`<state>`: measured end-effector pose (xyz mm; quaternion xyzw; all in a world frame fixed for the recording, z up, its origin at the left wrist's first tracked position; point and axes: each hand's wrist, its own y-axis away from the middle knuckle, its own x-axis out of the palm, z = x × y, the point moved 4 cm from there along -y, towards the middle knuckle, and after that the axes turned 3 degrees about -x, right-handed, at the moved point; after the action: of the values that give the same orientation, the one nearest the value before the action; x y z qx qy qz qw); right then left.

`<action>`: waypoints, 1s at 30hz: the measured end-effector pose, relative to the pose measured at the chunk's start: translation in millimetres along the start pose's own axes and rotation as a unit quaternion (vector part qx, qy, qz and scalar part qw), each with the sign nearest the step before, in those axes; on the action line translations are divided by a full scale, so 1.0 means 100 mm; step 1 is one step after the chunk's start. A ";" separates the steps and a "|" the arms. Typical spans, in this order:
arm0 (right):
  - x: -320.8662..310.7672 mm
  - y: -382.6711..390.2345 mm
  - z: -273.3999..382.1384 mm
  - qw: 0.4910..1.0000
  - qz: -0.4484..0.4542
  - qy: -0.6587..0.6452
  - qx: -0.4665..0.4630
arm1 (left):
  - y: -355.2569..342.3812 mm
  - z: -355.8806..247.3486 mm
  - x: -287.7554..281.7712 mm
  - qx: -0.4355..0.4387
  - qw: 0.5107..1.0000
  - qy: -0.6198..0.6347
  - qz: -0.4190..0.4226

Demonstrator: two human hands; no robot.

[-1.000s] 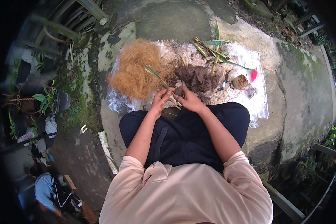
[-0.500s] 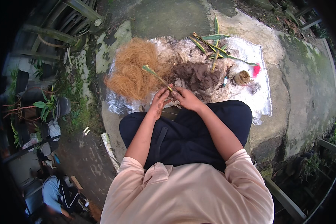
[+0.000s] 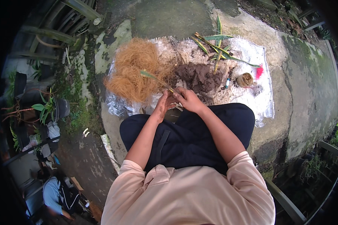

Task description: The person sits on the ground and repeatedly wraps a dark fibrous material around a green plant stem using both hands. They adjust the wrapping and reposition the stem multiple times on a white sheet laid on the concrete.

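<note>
A slender snake plant leaf with a pale, narrow lower end slants up and left from between my hands, over my lap. My right hand pinches it near its base with thumb and fingers. Close against that hand, my left hand curls around the leaf's lower end, its palm side smeared with mud. The very base is hidden by my fingers. Just beyond them lies a mound of dark, wet soil. To its left, a big heap of brown coconut fibre sits behind the leaf tip.
A white woven sack lies spread under the materials. More yellow-edged snake plant leaves, a small tub, a small white-and-blue bottle and pink-red string are on its right. Potted plants and another person are at left.
The leaf has tipped slightly left and its tip sits a little lower. My left fingers have shifted and straightened somewhat around the base; my right hand stays nearly in place.
</note>
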<state>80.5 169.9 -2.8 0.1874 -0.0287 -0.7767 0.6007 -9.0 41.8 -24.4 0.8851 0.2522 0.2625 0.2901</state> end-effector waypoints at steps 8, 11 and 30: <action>0.07 -0.01 -0.07 0.998 -0.020 -0.042 -0.041 | -0.04 0.07 -0.02 0.003 0.998 -0.066 -0.017; 0.05 0.00 -0.06 0.999 -0.018 -0.013 -0.038 | -0.04 0.11 -0.05 -0.017 0.997 -0.074 -0.026; 0.22 0.11 0.09 0.945 -0.064 0.320 0.029 | -0.02 -0.02 0.11 0.060 0.987 -0.142 -0.046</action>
<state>83.1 144.9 2.5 0.4452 0.1547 -0.7110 0.5218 -2.7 51.1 -20.5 0.9165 0.2645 0.1052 0.2811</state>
